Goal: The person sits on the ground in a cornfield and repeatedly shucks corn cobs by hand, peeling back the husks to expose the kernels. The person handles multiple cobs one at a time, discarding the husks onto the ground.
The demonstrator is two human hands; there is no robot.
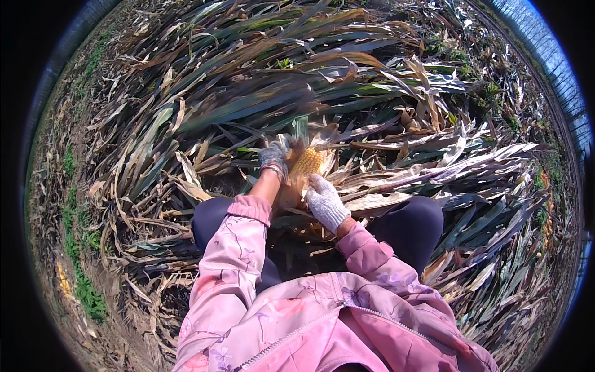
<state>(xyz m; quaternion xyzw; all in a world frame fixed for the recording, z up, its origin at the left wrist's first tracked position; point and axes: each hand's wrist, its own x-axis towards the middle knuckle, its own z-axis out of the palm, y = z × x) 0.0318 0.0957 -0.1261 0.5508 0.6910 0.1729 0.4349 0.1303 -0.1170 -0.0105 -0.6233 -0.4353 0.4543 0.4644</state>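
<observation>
A yellow ear of corn (307, 162) lies between my hands, its kernels bare on the side facing up. Pale, dry husk (291, 193) hangs around its lower part, with more husk at its right side. My left hand (273, 157), in a grey knitted glove, is closed on the husk at the ear's left, slightly blurred. In a white knitted glove, my right hand (327, 201) grips the lower right of the ear and husk with thumb and fingers. The fingertips of both hands are partly hidden.
Cut corn stalks with dry and green leaves (260, 100) lie in thick layers in front and at both sides. My bent knees (411, 228) frame the work. Yellow ears lie on the ground at far left (64, 280) and far right (548, 218). Green weeds (86, 288) grow at left.
</observation>
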